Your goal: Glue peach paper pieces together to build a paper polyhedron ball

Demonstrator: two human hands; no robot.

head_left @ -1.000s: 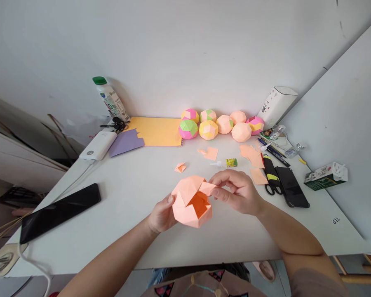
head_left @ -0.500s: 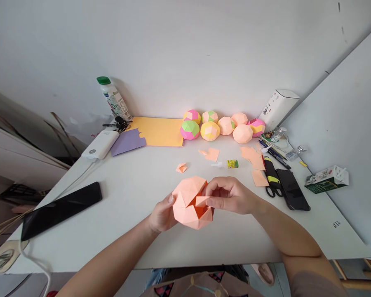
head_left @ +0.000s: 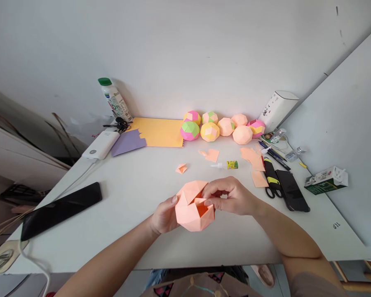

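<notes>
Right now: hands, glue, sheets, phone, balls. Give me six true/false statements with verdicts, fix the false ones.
1. The left hand holds the open ball. True.
2. The right hand holds the glue. False: it pinches the open ball's edge; the glue lies on the table.
3. In the view, the phone lies left of the carton. True.
4. In the view, the purple sheet lies right of the yellow sheet. False: it lies to its left.
5. Eight other balls sit in front of the wall. True.
6. All eight are plain peach. False: several show pink, green or yellow.
</notes>
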